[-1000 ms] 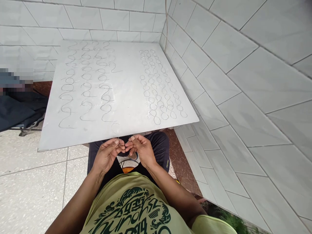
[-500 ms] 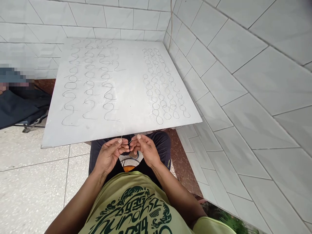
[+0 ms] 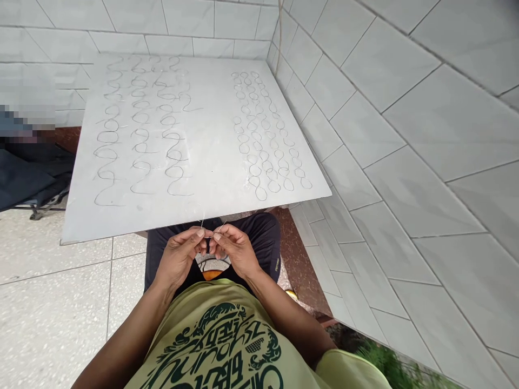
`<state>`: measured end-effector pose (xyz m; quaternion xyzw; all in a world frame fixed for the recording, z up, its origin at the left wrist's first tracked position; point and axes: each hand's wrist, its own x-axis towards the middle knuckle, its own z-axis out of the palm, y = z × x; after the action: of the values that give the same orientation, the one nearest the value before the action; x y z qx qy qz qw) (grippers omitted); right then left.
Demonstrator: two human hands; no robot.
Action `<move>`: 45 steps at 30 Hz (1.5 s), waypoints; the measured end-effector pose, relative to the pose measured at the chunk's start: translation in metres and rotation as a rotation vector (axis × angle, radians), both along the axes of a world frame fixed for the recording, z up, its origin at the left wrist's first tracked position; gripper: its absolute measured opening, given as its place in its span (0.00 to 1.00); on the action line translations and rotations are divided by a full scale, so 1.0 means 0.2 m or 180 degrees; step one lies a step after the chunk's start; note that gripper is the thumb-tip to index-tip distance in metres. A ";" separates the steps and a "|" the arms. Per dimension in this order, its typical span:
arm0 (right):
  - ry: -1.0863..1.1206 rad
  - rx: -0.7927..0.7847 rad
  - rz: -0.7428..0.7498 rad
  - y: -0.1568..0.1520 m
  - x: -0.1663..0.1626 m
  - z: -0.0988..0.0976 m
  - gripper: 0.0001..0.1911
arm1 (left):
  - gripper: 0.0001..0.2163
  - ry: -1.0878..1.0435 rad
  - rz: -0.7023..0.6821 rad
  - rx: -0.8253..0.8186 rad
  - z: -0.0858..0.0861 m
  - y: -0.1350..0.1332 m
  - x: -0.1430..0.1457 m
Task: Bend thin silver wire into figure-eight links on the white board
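Observation:
A thin, light wire is pinched between the fingertips of my left hand, with one end sticking up past the thumb. My right hand closes thumb and fingers on the same wire, fingertips touching those of the left. Both hands are over my lap, just before the near edge of a white board. On the board's left lie rows of wavy, open-ended wire pieces. Toward its right side are several columns of wire figure-eights. The wire's middle is hidden by the fingers.
Tiled walls stand right behind the board and along its right side. At the left edge is a dark cloth on a low frame, near a partly blurred-out area. Pale speckled floor shows at lower left, green plants at lower right.
My right hand has moved left, and its thumb and fingers have closed against my left fingertips on the wire. The view has shifted slightly.

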<state>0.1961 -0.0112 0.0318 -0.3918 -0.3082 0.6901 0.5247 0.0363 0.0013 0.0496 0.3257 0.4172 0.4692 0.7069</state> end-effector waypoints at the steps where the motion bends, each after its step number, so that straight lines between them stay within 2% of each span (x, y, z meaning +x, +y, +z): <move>1: -0.0053 0.0014 0.0020 0.00 0.00 0.00 0.14 | 0.08 0.0016 -0.0017 0.0026 0.00 0.00 0.00; 6: -0.0199 -0.0005 -0.0082 -0.02 0.00 -0.01 0.14 | 0.11 0.0113 0.0078 0.0025 0.02 -0.01 0.00; 11: -0.0183 -0.0053 -0.0124 -0.03 0.01 -0.01 0.13 | 0.17 -0.0047 0.0307 0.0143 0.08 0.02 -0.02; 15: -0.0077 -0.0008 -0.0046 -0.05 0.01 -0.01 0.12 | 0.13 -0.0177 0.0224 0.0170 0.12 0.06 -0.03; 19: -0.0063 -0.0072 -0.0002 -0.06 0.02 -0.01 0.14 | 0.07 -0.0306 0.0299 0.0193 0.10 0.07 -0.02; 28: 0.0052 -0.0162 0.0156 -0.07 0.04 0.01 0.14 | 0.13 -0.0397 -0.0122 0.0548 0.09 0.06 -0.04; 33: 0.0095 -0.0135 0.0204 -0.08 0.04 0.01 0.14 | 0.06 -0.0121 -0.0278 0.1041 0.10 0.05 -0.05; 36: 0.0051 -0.0182 0.0185 -0.08 0.04 0.00 0.14 | 0.06 0.0123 -0.0290 0.1227 0.11 0.04 -0.06; 38: -0.0014 -0.0183 0.0149 -0.08 0.04 0.00 0.14 | 0.07 0.0183 -0.0244 0.1099 0.12 0.05 -0.06; 40: -0.0109 -0.0144 0.0124 -0.07 0.05 -0.01 0.15 | 0.09 0.0119 -0.0261 0.0746 0.13 0.06 -0.08; 45: -0.0359 -0.0053 0.0120 -0.06 0.07 -0.05 0.17 | 0.14 -0.0064 -0.0872 -0.0137 0.16 0.13 -0.13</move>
<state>0.2111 -0.0226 0.0215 -0.4285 -0.3389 0.6792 0.4901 0.0109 0.0273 0.0820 0.3596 0.3716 0.3624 0.7754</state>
